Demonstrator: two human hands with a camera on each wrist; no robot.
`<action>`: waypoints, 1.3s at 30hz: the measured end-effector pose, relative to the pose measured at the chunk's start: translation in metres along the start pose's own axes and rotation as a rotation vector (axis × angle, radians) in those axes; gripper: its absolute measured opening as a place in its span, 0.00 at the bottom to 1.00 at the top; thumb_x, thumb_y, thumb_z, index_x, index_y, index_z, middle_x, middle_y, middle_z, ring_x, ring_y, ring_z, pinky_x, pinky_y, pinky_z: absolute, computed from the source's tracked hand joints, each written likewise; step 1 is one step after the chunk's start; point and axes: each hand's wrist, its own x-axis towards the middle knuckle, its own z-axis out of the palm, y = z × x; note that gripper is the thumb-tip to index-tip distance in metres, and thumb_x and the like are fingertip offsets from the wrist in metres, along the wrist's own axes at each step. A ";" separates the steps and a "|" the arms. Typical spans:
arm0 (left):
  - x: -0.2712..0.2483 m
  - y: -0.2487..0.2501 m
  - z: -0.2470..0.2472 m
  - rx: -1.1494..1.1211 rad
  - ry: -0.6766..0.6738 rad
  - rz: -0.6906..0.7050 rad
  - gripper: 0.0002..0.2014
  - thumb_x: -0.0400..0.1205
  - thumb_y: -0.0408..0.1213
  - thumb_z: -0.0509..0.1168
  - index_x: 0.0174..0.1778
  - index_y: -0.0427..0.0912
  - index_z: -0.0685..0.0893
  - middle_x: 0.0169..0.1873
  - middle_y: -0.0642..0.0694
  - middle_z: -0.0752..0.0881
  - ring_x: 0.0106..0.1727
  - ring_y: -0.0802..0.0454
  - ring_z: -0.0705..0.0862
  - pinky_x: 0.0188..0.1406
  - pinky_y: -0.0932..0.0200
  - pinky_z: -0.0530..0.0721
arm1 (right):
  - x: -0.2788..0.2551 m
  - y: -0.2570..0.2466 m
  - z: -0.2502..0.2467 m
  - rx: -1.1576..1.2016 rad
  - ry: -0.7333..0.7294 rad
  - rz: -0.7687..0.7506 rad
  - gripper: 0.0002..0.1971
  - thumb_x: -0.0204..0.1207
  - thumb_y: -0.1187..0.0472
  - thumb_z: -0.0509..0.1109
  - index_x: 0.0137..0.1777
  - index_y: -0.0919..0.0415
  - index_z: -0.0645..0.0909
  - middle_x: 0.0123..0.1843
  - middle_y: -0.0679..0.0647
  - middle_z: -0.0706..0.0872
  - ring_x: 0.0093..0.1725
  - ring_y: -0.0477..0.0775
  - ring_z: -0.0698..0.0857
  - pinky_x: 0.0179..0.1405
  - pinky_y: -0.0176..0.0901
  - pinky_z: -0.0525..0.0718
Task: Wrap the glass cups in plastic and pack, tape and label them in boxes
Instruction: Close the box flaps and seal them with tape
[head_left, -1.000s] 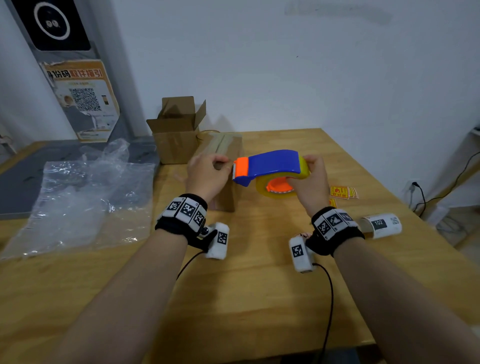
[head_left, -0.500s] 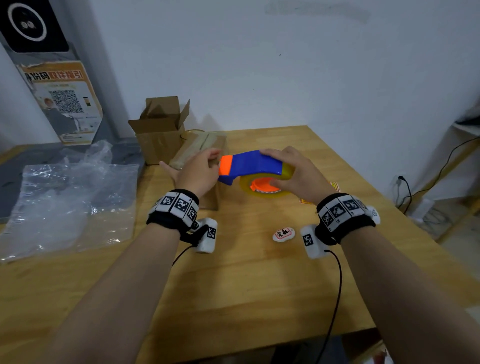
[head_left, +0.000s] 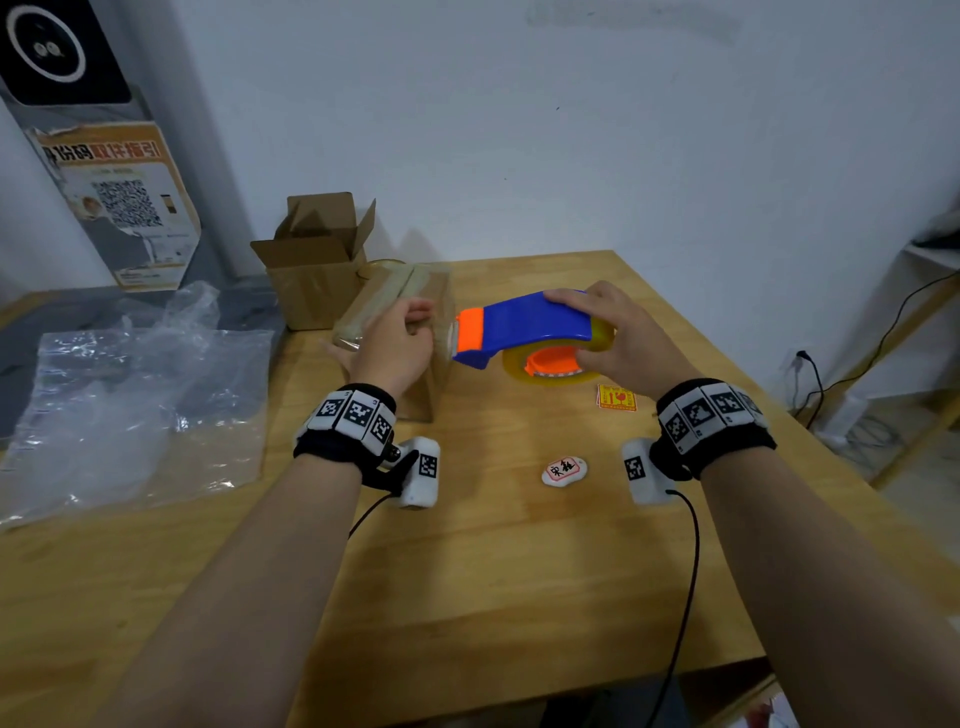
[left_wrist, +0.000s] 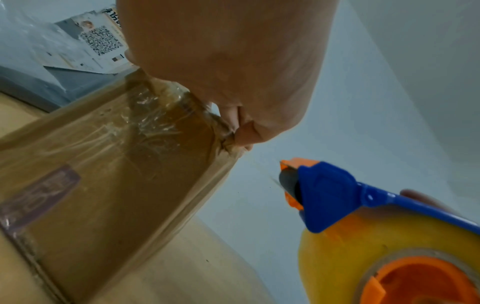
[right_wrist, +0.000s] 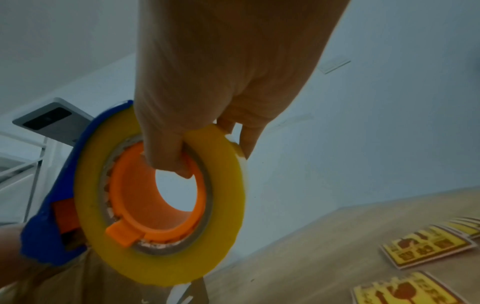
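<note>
A closed cardboard box (head_left: 423, 291) wrapped in clear tape stands mid-table. My left hand (head_left: 397, 345) grips its near top edge, and the fingers (left_wrist: 235, 121) curl onto the crinkled tape at the box (left_wrist: 116, 164) corner. My right hand (head_left: 621, 340) holds a blue and orange tape dispenser (head_left: 524, 327) with a yellow tape roll, in the air just right of the box. The thumb (right_wrist: 166, 156) hooks into the orange core of the roll (right_wrist: 161, 257) and the fingers lie over the blue top. The dispenser (left_wrist: 327, 195) nose points at the box, a short gap away.
An open empty-looking cardboard box (head_left: 317, 260) stands behind, with a round clear rim (head_left: 382, 265) beside it. Crumpled plastic wrap (head_left: 135, 405) lies at the left. Yellow fragile labels (head_left: 616, 398) (right_wrist: 426, 246) and a small white tag (head_left: 564, 471) lie on the wooden table (head_left: 519, 597).
The dispenser has drawn back a little to the right from the box end. My left hand stays on the box, its fingers now curled over the top edge.
</note>
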 end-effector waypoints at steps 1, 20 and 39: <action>-0.002 0.002 0.000 0.003 -0.001 -0.004 0.22 0.73 0.48 0.55 0.47 0.91 0.74 0.53 0.75 0.85 0.65 0.63 0.83 0.80 0.27 0.67 | -0.002 0.002 -0.001 -0.006 -0.002 0.007 0.43 0.70 0.77 0.76 0.80 0.38 0.75 0.56 0.55 0.76 0.55 0.38 0.76 0.53 0.22 0.72; -0.004 0.012 -0.014 0.246 -0.116 0.078 0.36 0.83 0.28 0.58 0.32 0.85 0.85 0.79 0.64 0.77 0.89 0.51 0.61 0.86 0.25 0.49 | 0.042 -0.068 0.019 -0.317 -0.077 0.232 0.36 0.74 0.75 0.64 0.72 0.35 0.81 0.53 0.54 0.75 0.48 0.62 0.81 0.46 0.47 0.74; -0.025 -0.006 -0.047 -0.360 0.327 -0.078 0.28 0.87 0.36 0.66 0.84 0.55 0.70 0.80 0.53 0.74 0.75 0.58 0.73 0.64 0.66 0.75 | 0.030 -0.003 0.079 0.776 0.153 1.199 0.29 0.84 0.58 0.75 0.81 0.63 0.71 0.74 0.68 0.79 0.69 0.77 0.82 0.52 0.77 0.88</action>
